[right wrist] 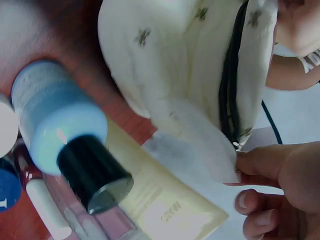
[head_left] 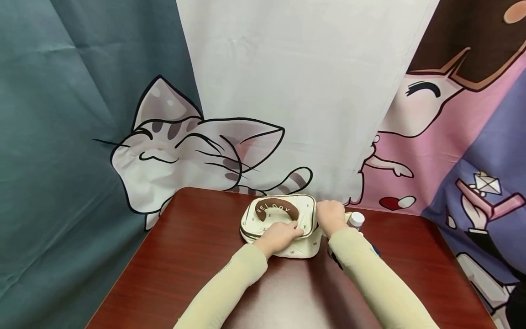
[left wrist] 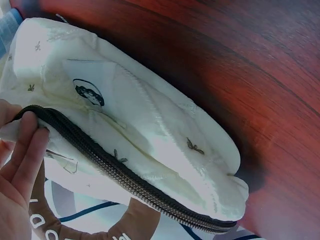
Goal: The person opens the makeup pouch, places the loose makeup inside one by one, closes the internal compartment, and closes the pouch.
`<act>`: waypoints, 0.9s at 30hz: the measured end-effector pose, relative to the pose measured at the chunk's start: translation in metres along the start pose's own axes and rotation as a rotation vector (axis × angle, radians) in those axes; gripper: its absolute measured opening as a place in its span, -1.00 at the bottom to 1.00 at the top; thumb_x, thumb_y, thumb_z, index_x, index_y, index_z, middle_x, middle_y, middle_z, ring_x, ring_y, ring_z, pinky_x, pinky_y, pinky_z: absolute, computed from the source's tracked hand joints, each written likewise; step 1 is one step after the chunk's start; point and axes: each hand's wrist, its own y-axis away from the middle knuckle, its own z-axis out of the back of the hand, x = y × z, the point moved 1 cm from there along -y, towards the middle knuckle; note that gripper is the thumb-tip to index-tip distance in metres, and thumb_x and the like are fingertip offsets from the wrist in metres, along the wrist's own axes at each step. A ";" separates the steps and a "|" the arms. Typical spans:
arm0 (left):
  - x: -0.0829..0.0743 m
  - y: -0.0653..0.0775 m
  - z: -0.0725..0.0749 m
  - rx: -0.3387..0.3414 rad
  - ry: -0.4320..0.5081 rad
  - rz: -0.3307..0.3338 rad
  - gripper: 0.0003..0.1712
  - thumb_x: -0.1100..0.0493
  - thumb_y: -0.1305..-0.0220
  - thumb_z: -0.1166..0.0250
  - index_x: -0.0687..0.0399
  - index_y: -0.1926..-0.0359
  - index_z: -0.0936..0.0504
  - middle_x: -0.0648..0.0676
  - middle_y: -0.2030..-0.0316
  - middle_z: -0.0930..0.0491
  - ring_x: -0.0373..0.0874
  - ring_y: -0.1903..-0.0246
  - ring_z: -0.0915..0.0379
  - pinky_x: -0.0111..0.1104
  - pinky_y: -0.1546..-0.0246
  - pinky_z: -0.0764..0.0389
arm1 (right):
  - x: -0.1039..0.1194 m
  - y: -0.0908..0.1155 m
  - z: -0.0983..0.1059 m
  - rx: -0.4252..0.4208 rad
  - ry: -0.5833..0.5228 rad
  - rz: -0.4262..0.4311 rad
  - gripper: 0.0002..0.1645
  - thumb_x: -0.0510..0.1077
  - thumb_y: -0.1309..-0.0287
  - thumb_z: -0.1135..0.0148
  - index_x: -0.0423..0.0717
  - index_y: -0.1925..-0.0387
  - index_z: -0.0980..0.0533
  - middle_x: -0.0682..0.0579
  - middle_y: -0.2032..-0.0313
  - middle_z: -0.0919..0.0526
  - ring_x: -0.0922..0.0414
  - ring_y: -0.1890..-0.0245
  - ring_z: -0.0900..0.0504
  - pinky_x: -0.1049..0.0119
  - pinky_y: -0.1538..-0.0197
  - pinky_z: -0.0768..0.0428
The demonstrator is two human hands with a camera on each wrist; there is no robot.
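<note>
A cream zip-up cosmetic bag (head_left: 310,246) with small bow-like prints and a brown lettered handle (head_left: 291,208) sits near the table's far edge. My left hand (head_left: 283,236) grips the lid's front edge, with the thumb on top. In the left wrist view, the fingers (left wrist: 31,155) lie along the dark zipper (left wrist: 100,155), and the pouch gapes below it, with a printed label (left wrist: 87,87) inside. At the bag's right end, my right hand (head_left: 330,215) pinches the zipper's end; the slider (right wrist: 237,146) shows right at the fingertips, and the pull itself is hidden.
Right of the bag lie a cream squeeze tube (right wrist: 170,210), a light-blue bottle (right wrist: 55,110), a black cap (right wrist: 95,172), a white-capped slim tube (right wrist: 47,207) and a dark-blue round item (right wrist: 9,187). A white-capped bottle (head_left: 356,220) stands beside my right wrist. Printed curtains (head_left: 312,91) hang behind the table (head_left: 185,256).
</note>
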 end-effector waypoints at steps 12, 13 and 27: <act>-0.010 0.007 0.001 -0.080 -0.186 -0.247 -0.88 0.05 -0.30 -0.02 -0.22 0.27 -0.50 -0.07 0.31 -0.37 -0.25 0.46 -0.35 -0.44 0.47 -0.41 | -0.015 -0.030 -0.003 -0.060 0.010 0.037 -0.80 -0.30 -0.09 -0.06 -0.21 0.53 -0.59 -0.23 0.42 -0.62 -0.16 0.41 -0.52 -0.03 0.40 -0.51; -0.012 0.008 0.001 -0.079 -0.197 -0.261 -0.87 0.03 -0.31 0.00 -0.23 0.27 -0.50 -0.08 0.31 -0.36 -0.24 0.46 -0.35 -0.44 0.46 -0.42 | -0.015 -0.031 -0.004 -0.060 0.009 0.045 -0.80 -0.30 -0.08 -0.06 -0.20 0.52 -0.59 -0.22 0.42 -0.62 -0.16 0.40 -0.52 -0.04 0.39 -0.51; -0.011 0.006 0.002 -0.008 -0.254 -0.355 -0.80 -0.05 -0.29 0.07 -0.40 0.27 -0.51 -0.11 0.10 -0.36 -0.22 0.36 -0.36 -0.41 0.40 -0.42 | -0.007 -0.044 -0.012 -0.087 0.016 0.108 -0.79 -0.28 -0.12 -0.08 -0.14 0.50 -0.62 -0.13 0.44 -0.60 -0.17 0.38 -0.56 -0.05 0.36 -0.52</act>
